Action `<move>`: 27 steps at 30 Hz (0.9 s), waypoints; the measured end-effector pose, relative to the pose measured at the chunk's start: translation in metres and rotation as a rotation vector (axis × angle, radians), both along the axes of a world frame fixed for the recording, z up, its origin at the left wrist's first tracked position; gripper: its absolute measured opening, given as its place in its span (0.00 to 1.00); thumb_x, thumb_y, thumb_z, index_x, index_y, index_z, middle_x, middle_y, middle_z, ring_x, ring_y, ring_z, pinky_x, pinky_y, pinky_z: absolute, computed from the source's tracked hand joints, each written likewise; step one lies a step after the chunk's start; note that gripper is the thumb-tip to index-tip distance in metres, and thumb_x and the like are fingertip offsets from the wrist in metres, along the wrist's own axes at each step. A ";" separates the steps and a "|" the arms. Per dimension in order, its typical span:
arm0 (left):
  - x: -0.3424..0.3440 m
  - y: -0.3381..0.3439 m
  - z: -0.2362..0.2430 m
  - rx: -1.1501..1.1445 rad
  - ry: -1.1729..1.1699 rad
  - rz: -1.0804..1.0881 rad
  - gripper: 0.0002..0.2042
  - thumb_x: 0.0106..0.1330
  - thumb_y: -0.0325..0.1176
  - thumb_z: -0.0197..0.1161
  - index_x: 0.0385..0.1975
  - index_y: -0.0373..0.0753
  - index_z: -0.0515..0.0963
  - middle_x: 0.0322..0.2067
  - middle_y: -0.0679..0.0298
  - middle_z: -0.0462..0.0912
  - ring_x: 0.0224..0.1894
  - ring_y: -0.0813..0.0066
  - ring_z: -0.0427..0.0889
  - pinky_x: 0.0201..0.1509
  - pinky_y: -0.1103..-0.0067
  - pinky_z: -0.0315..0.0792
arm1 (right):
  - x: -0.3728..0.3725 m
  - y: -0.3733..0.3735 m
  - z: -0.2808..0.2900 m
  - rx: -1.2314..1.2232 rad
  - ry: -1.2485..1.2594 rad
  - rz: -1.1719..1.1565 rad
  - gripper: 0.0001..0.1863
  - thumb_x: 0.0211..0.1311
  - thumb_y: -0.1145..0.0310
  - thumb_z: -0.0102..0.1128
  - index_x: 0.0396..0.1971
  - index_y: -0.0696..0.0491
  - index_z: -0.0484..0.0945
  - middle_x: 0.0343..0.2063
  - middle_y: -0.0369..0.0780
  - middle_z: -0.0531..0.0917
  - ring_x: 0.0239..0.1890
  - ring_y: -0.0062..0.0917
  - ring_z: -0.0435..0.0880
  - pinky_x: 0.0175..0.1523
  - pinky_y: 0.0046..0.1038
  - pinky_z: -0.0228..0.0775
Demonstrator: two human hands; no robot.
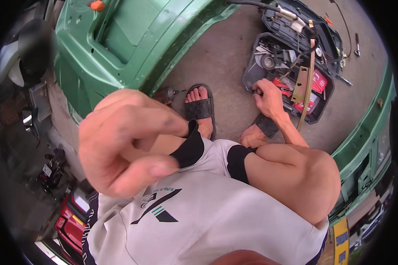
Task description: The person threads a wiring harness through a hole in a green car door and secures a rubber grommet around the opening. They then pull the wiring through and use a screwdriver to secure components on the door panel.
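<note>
My left hand [124, 141] is raised close in front of me, large and slightly blurred. Its fingers are loosely curled and the thumb stands apart from them, with nothing visible between. Farther off, my right hand [269, 98] is at the near left edge of an open dark toolbox [248, 76]. Its fingers are closed around a small dark thing that I cannot make out. Beside that hand in the box lie red-handled pliers [284, 89], a roll of tape [268, 62] and a perforated brass-coloured metal plate [300, 84].
A large green vehicle body panel [159, 48] stands at the far left, another green panel [362, 121] at the right. A power drill [167, 93] is beside my sandalled foot [200, 104]. A ratchet-like tool [357, 45] lies on the floor beyond the box.
</note>
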State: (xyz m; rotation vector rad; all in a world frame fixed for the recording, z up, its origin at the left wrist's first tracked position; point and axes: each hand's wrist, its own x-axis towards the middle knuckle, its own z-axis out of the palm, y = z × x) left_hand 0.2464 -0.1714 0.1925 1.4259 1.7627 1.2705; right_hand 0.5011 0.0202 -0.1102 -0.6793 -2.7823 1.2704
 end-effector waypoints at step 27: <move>-0.002 0.098 -0.001 -0.844 0.026 -0.584 0.23 0.54 0.52 0.75 0.26 0.39 0.72 0.23 0.64 0.74 0.26 0.62 0.76 0.34 0.70 0.70 | 0.000 0.004 -0.010 -0.039 -0.113 -0.045 0.19 0.38 0.70 0.74 0.33 0.49 0.76 0.32 0.38 0.72 0.36 0.34 0.80 0.39 0.37 0.76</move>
